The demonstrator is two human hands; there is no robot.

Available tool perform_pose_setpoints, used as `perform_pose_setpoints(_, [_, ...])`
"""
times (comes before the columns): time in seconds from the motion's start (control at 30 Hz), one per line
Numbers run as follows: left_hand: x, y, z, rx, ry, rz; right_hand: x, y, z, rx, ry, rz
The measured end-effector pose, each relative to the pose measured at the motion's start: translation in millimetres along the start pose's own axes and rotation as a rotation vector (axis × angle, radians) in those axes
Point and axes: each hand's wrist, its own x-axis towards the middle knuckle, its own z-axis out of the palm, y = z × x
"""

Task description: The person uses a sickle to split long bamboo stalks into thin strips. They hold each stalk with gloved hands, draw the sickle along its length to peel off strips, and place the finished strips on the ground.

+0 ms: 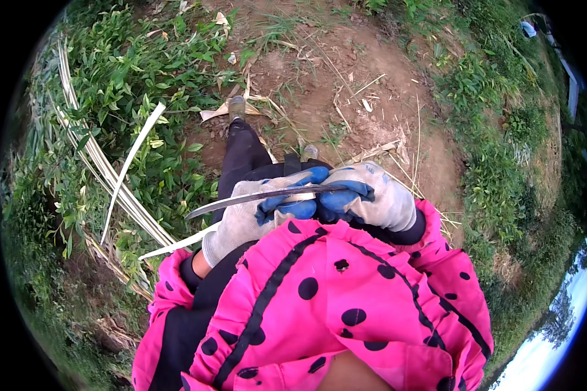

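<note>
Both my hands wear pale knit gloves with blue coated palms and meet in front of my waist. My right hand [379, 195] grips one end of a long, slightly curved metal blade [254, 197]; its handle is hidden in the glove. The blade points left across my left hand [259, 207]. Closed in that left hand is a pale split strip, possibly bamboo [301, 197], whose cut end shows just under the blade. A pale strip length [181, 243] also sticks out past my left wrist; the glove hides whether it is the same piece.
Left of me, a bundle of long split strips [122, 188] lies over leafy plants [117, 73], with one broader strip [134, 156] across it. Ahead is reddish bare soil [318, 93] with dry sheaths [220, 111] and thin slivers [416, 141]. Green growth [499, 185] borders the right side.
</note>
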Motion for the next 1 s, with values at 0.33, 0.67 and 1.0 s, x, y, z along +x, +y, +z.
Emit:
perform_pose_setpoints(0.33, [-6, 4, -10, -0.338, -0.107, -0.241, 11, 0, 7, -0.173, 0.113, -0.201])
perform_pose_setpoints(0.67, [-14, 6, -16, -0.425, -0.143, -0.32, 18, -11, 9, -0.125, 0.034, -0.109])
perform_pose_setpoints(1.0, [-19, -2, -21, -0.279, -0.114, -0.221, 17, -12, 18, -0.255, 0.021, -0.059])
